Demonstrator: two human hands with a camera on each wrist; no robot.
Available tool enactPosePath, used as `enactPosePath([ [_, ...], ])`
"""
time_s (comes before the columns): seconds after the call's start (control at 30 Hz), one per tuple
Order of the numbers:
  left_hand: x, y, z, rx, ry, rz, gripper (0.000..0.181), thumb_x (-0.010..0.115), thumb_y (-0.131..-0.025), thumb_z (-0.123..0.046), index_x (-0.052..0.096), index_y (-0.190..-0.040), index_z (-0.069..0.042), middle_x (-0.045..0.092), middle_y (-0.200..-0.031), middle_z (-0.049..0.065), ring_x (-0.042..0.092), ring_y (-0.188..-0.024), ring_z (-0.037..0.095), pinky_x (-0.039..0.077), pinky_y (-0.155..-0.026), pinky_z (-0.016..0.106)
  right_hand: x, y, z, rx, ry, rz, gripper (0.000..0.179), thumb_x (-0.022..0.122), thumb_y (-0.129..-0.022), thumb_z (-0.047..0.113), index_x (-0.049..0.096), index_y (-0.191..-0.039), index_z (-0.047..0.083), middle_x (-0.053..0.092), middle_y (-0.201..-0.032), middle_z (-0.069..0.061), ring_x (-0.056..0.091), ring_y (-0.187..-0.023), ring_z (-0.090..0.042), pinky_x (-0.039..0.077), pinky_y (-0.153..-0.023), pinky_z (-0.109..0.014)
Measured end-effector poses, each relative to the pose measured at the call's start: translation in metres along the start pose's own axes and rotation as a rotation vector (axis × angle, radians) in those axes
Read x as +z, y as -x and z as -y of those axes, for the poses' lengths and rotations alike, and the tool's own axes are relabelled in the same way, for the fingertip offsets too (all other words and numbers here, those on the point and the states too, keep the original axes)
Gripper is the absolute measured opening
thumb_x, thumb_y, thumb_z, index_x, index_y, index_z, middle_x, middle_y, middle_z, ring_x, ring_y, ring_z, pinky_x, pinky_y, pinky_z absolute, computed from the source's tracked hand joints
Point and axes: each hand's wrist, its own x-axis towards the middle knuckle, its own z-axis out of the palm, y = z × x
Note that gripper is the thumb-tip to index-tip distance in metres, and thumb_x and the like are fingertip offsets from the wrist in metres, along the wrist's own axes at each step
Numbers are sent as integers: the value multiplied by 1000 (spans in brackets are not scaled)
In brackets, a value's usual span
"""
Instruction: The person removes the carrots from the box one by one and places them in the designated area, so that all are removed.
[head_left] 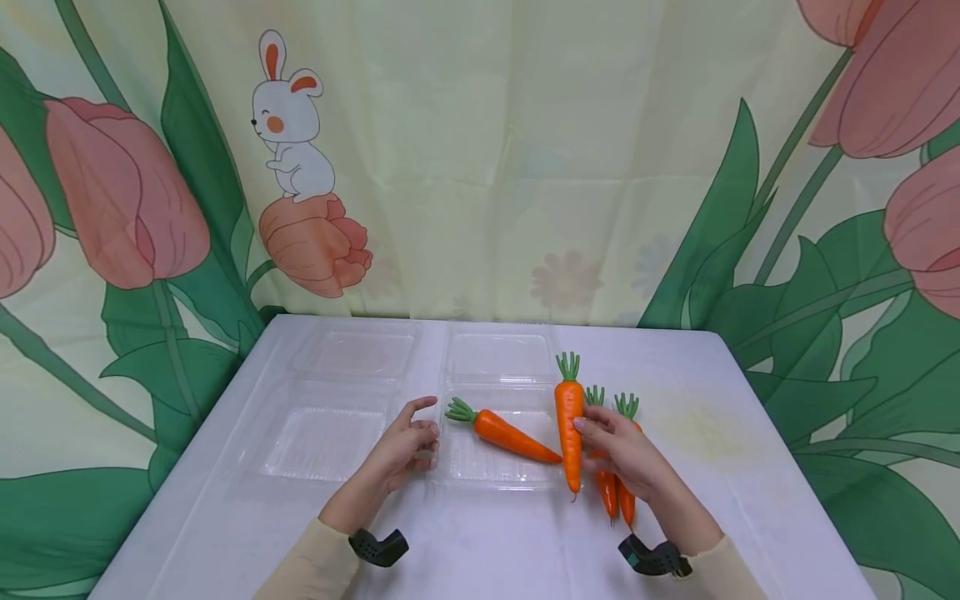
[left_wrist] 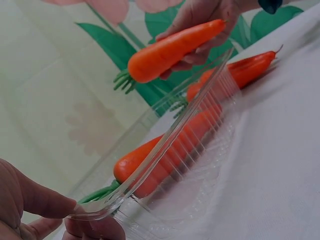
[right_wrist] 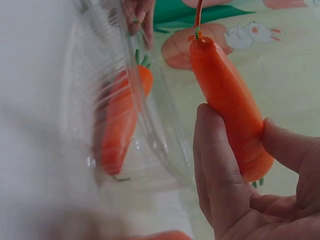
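My right hand (head_left: 618, 442) pinches an orange carrot (head_left: 569, 425) with a green top between thumb and fingers, raised over the right side of a clear plastic box (head_left: 498, 485). In the right wrist view, that carrot (right_wrist: 227, 105) slants with its thin root tip upward. Another carrot (head_left: 513, 435) lies aslant inside the box, green top to the left. At the box's left side is my left hand (head_left: 408, 450); in the left wrist view its thumb and fingers pinch the rim (left_wrist: 102, 212) at a corner.
Two more carrots (head_left: 606, 492) lie side by side on the white table (head_left: 480, 550), right of the box and partly hidden by my right hand. A second clear box (head_left: 322, 442), lid folded back, stands to the left. Behind the table hangs a printed curtain (head_left: 465, 167).
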Motion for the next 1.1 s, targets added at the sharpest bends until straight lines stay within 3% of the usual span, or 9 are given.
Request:
enactPosePath([
  [0.23, 2, -1, 2, 3, -1, 4, 61, 55, -99, -1, 37, -155, -17, 54, -94, 5, 56, -75, 19, 48, -57, 27, -19, 13, -14, 21, -16, -21, 70, 59, -105, 32, 30, -155, -6, 51, -142, -29, 67, -109, -27, 63, -85, -41],
  [0.73, 1, 2, -1, -3, -18, -1, 61, 55, -100, -3, 35, -156, -18, 54, -98, 6, 56, -76, 19, 48, -58, 28, -77, 43, -39, 109, 103, -157, 74, 56, -106, 37, 26, -155, -10, 52, -140, -30, 68, -103, -19, 63, -82, -40],
  [1.1, 2, 2, -2, -10, -20, -11, 61, 55, -100, -2, 36, -155, -18, 54, -98, 6, 56, -76, 19, 48, -57, 28, -93, 41, -63, 200, 194, -252, 82, 61, -103, 43, 27, -151, -15, 63, -122, -26, 71, -91, -19, 63, -77, -37],
])
